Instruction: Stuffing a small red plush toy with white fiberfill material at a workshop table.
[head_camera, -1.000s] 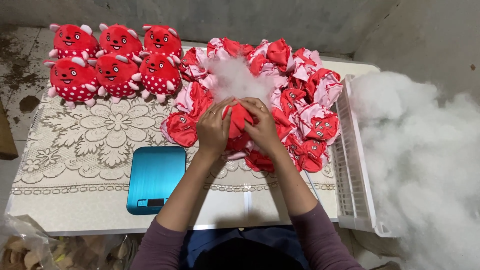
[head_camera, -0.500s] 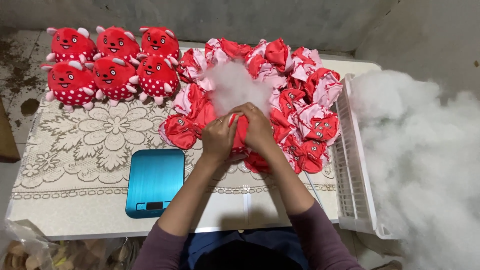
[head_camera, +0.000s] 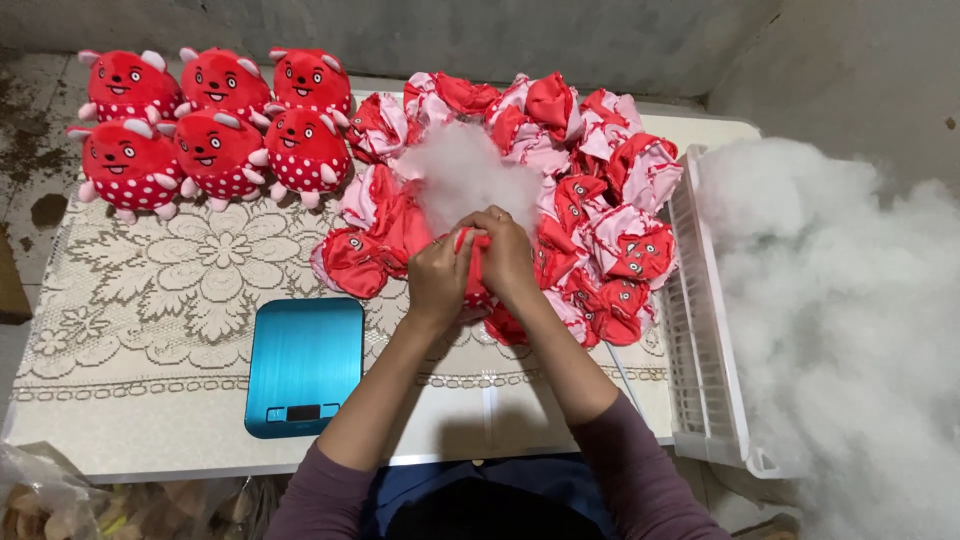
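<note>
Overhead view of a counter (head_camera: 560, 440) covered by a cream lace cloth (head_camera: 190, 290). The landmark is the blue kitchen scale (head_camera: 304, 366), which lies flat on the cloth near the counter's front edge.

Just right of the scale and slightly behind it, the left hand (head_camera: 438, 282) and the right hand (head_camera: 508, 258) meet on one red plush skin (head_camera: 476, 272). The grip of each hand is clamped on that skin: the fingers curl around its red fabric from either side, the thumbs pressing at its top edge. The skin sits between the palms, raised a little over the pile beneath; whether it touches the pile cannot be told.

Directly behind the hands, farther from the scale, a tuft of white stuffing (head_camera: 468, 180) rests in the middle of a heap of unfilled red and pink skins (head_camera: 590, 200), which ring it in a rough arc and spread to the right of the scale. Small printed faces show on several of them.

Behind the scale and to its left, six stuffed red toys (head_camera: 210, 125) with white dots and pale ears stand in two rows of three, touching one another.

Well to the right of the scale, a white slatted basket (head_camera: 700, 340) hangs at the counter's right edge, and beyond it lies a large mass of loose white fibre (head_camera: 850, 320).
</note>
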